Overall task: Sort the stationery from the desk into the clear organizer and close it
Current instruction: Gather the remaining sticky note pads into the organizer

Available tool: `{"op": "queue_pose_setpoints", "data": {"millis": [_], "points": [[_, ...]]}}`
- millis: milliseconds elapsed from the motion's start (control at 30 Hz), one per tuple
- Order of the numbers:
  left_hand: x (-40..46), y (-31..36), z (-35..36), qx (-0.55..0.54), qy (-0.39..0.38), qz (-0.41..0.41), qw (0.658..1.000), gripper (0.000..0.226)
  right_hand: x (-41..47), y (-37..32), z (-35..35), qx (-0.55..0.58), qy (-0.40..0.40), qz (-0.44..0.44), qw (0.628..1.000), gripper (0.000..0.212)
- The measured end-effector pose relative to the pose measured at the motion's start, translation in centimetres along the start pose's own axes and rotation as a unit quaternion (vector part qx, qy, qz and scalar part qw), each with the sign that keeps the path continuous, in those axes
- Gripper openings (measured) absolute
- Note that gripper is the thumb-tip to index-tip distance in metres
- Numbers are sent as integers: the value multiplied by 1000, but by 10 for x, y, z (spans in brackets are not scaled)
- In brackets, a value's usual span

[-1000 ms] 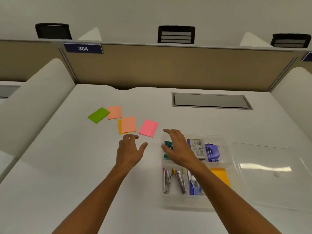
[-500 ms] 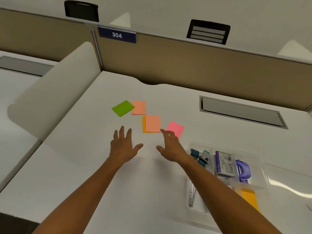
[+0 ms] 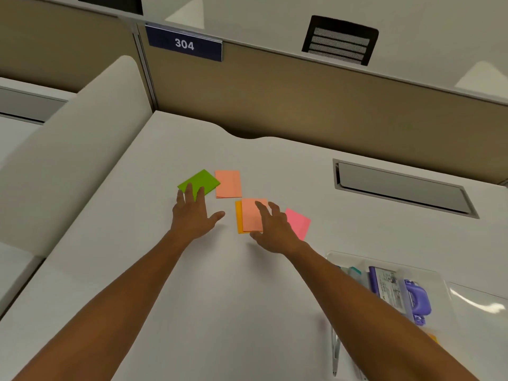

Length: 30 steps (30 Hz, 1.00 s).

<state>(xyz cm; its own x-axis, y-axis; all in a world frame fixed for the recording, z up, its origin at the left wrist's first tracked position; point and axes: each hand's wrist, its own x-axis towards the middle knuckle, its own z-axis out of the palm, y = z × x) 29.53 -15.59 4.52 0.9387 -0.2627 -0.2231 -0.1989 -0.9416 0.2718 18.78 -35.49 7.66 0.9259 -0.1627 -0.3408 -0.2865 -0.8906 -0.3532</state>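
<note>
Several sticky-note pads lie on the white desk: a green pad (image 3: 202,181), a salmon pad (image 3: 228,184), a second salmon pad (image 3: 250,215) on top of an orange pad (image 3: 238,218), and a pink pad (image 3: 298,222). My left hand (image 3: 192,213) is open, its fingertips over the green pad's near corner. My right hand (image 3: 272,229) is open, its fingers spread over the stacked salmon pad, partly hiding the pink one. The clear organizer (image 3: 428,276) sits at the lower right, lid off, with a purple stapler (image 3: 416,303) and a staple box (image 3: 387,288) inside; my right forearm covers part of it.
The clear lid (image 3: 478,301) lies to the right of the organizer. A grey cable hatch (image 3: 401,188) is set into the desk at the back right. A tan partition (image 3: 302,105) labelled 304 closes the back, and a white curved divider (image 3: 68,149) bounds the left side.
Both hands have moved forward from beside the organizer to the pads: the left onto the green pad, the right onto the salmon stack. The view has swung left and closer.
</note>
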Motion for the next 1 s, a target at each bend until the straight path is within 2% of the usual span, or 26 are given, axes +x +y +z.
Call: {"op": "queue_pose_setpoints", "data": {"millis": [200,400,633,1000], "points": [[42,-8,3,-32,36,-2,999,98,41,-3,-11,-96,-39,-23,994,97],[64,-12,11,-16,-1,-1,1000,69,60,-5,-8,-126,-97,-60,985,114],[44,-18,25,24,56,40,997,54,54,-6,4,-169,-43,-73,982,107],[-30,-23,32,6,60,47,997,44,4,-9,28,-168,-50,-41,984,112]]}}
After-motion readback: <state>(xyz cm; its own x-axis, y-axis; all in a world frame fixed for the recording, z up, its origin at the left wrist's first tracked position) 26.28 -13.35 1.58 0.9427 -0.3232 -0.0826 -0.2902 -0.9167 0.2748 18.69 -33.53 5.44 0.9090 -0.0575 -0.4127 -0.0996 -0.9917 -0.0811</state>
